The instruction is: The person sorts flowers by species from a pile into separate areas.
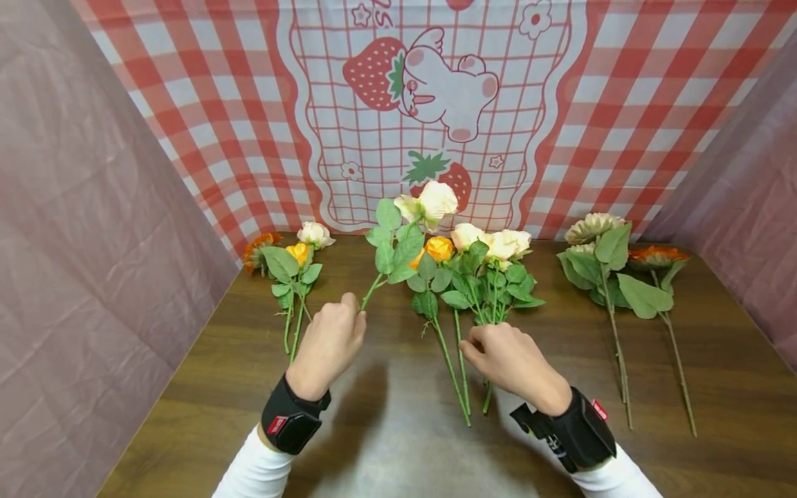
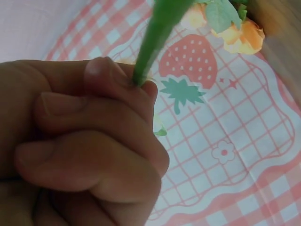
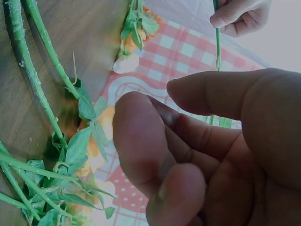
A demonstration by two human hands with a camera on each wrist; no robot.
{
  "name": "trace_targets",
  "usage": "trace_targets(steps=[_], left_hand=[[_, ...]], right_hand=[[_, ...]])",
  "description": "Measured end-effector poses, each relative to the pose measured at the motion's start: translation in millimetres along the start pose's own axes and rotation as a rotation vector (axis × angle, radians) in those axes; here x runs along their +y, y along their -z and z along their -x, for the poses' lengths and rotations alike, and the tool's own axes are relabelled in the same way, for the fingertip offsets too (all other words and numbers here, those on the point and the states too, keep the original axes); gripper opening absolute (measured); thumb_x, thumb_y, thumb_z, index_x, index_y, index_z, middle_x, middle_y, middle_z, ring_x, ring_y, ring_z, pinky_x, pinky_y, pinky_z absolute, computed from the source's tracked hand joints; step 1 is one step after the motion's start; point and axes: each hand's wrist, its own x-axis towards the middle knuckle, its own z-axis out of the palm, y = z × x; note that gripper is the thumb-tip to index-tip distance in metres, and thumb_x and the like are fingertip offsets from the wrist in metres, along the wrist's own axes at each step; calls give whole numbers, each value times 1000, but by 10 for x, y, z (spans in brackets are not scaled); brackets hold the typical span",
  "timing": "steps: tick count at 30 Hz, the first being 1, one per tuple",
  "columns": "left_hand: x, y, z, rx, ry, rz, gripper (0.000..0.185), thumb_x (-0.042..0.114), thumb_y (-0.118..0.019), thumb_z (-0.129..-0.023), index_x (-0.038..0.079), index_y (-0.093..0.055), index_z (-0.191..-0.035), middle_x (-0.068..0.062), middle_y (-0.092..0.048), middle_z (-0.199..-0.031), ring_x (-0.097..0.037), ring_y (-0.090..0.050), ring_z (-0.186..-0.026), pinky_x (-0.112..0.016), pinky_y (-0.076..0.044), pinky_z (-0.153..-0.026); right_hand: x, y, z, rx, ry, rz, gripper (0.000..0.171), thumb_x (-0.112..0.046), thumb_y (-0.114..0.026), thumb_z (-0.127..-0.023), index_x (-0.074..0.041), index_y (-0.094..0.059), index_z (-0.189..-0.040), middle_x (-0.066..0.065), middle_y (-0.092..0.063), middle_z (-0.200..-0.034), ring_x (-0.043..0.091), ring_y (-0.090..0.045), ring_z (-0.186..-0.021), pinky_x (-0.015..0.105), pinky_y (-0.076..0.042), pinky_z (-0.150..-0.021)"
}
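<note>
On the dark wooden surface (image 1: 398, 429), seen from the head camera, the left hand (image 1: 328, 344) is curled round the stem of a cream rose (image 1: 429, 202) and holds it lifted, the bloom tilted up and to the right before the red checked cloth (image 1: 249, 138) with its strawberry print. The right hand (image 1: 507, 356) rests low over the stems of the middle bunch of roses (image 1: 479, 266), its fingers bent over them; from here I cannot tell whether it grips one. A small bunch with orange blooms (image 1: 292, 266) lies to the left, and two larger flowers (image 1: 616, 270) lie well apart to the right. From the left wrist, the left hand (image 2: 89, 136) shows closed fingers pinching the green stem (image 2: 155, 33), which rises out of the fist toward blurred orange and cream blooms, with the checked cloth (image 2: 225, 155) behind. From the right wrist, the right hand (image 3: 207, 150) has its fingers loosely curved with nothing between thumb and fingertips; the green stems (image 3: 28, 80) lie on the surface just beside it, and the left hand (image 3: 240, 16) appears at the top, clasping its stem.
</note>
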Motion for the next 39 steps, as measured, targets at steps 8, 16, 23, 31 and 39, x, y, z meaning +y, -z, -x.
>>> trace_targets(steps=[8, 16, 23, 31, 39], left_hand=[[22, 39, 46, 21, -12, 18, 23, 5, -63, -92, 6, -46, -76, -8, -53, -60, -31, -61, -53, -41, -44, -44], [33, 86, 52, 31, -26, 38, 23, 4, -62, -92, 6, -46, -76, -5, -48, -58, -27, -57, -51, -38, -42, -45], [91, 59, 21, 7, -28, 59, 19, 4, -60, -94, 6, -48, -79, -5, -49, -60, -25, -57, -52, -37, -43, -47], [251, -78, 73, -61, -104, 186, 15, 6, -60, -95, 7, -53, -83, 2, -50, -61, -11, -49, -50, -27, -41, -47], [419, -216, 141, -118, -186, 324, 10, 3, -60, -96, 3, -55, -87, 4, -46, -61, -4, -41, -50, -22, -36, -46]], right_hand=[[-16, 11, 14, 16, 8, 3, 43, -18, -61, -96, -21, -41, -58, -10, -29, -54, 5, -31, -47, 23, -24, -49], [-57, 54, -4, 36, 22, 8, 38, -18, -60, -96, -22, -48, -60, -10, -31, -54, 5, -33, -47, 23, -26, -49], [-65, 72, 1, 56, 19, 13, 38, -16, -61, -95, -21, -48, -60, -10, -33, -54, 5, -34, -47, 24, -27, -49], [-71, 16, 27, 75, 38, -77, 18, -20, -62, -97, -19, -67, -79, -10, -45, -57, 3, -38, -49, 22, -32, -49], [-93, 34, 4, 42, 48, -181, 17, -24, -61, -99, -15, -69, -86, -8, -49, -61, 3, -40, -49, 22, -33, -48]])
